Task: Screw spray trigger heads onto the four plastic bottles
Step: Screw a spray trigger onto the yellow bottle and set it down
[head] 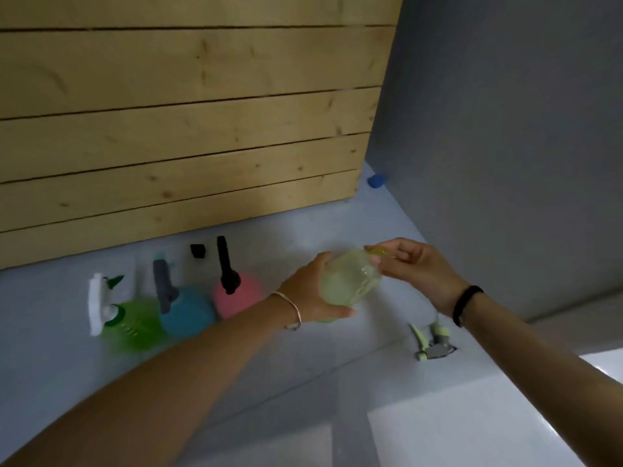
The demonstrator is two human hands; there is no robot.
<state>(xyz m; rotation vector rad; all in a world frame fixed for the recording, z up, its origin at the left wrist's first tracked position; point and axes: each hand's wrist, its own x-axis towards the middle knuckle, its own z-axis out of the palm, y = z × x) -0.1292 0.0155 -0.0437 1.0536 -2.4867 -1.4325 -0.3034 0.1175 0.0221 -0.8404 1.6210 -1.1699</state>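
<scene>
My left hand [315, 291] grips a pale yellow-green bottle [349, 281], tilted above the grey surface. My right hand [409, 264] pinches a small yellow cap [379, 251] at the bottle's neck. A pale green and grey spray trigger head [429, 342] lies loose on the surface to the right, below my right wrist. Three bottles stand in a row to the left, each with a trigger head on: a green bottle [138, 326] with a white head, a blue bottle [188, 313] with a grey head, and a pink bottle [236, 294] with a black head.
A wooden plank wall [188, 129] rises right behind the bottles. A grey wall [505, 129] closes the right side, with a small blue object [376, 181] at its foot. A white glossy ledge [472, 426] sits at the lower right.
</scene>
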